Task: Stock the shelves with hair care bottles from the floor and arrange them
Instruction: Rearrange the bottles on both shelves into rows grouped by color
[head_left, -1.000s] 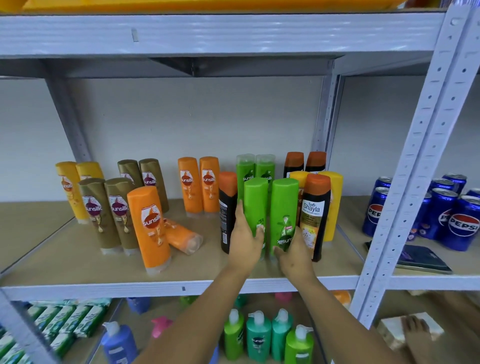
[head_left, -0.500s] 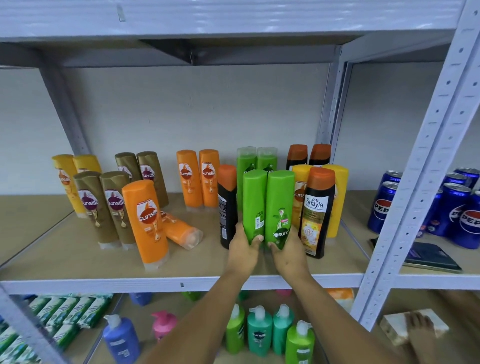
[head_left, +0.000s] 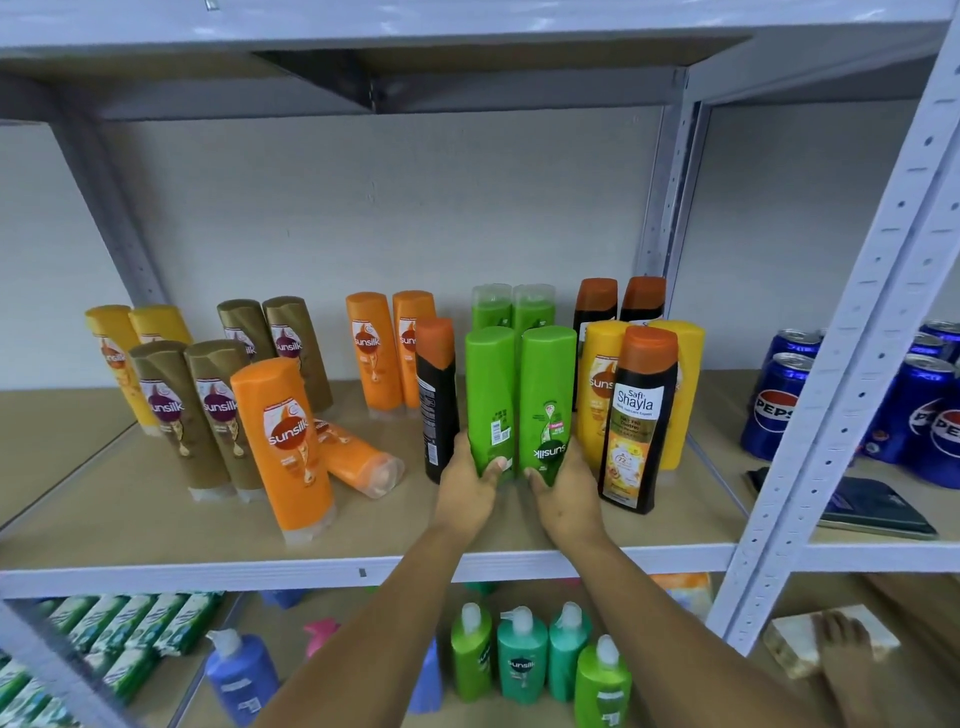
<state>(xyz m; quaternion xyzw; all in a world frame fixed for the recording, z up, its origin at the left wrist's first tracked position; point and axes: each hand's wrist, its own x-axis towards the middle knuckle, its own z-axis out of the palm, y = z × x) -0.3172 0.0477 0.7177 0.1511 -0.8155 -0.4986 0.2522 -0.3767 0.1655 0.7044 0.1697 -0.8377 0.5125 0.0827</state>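
Note:
Two green Sunsilk bottles stand side by side on the wooden shelf (head_left: 130, 519), caps up. My left hand (head_left: 467, 483) grips the base of the left green bottle (head_left: 490, 389), whose barcode faces me. My right hand (head_left: 569, 493) grips the base of the right green bottle (head_left: 548, 389), its logo upside down. Two more green bottles (head_left: 511, 306) stand behind them. A black bottle with an orange cap (head_left: 436, 400) stands just left, and a Safi Shayla bottle (head_left: 636, 421) just right.
Yellow, brown and orange Sunsilk bottles stand at the left; one orange bottle (head_left: 358, 457) lies on its side. Pepsi cans (head_left: 776, 400) and a dark phone (head_left: 872, 506) sit in the right bay behind the grey upright (head_left: 810, 415). Pump bottles (head_left: 522, 654) fill the shelf below.
Both hands have slid down from the middle of the two green bottles to their bases. The bottles now stand closer together and further forward.

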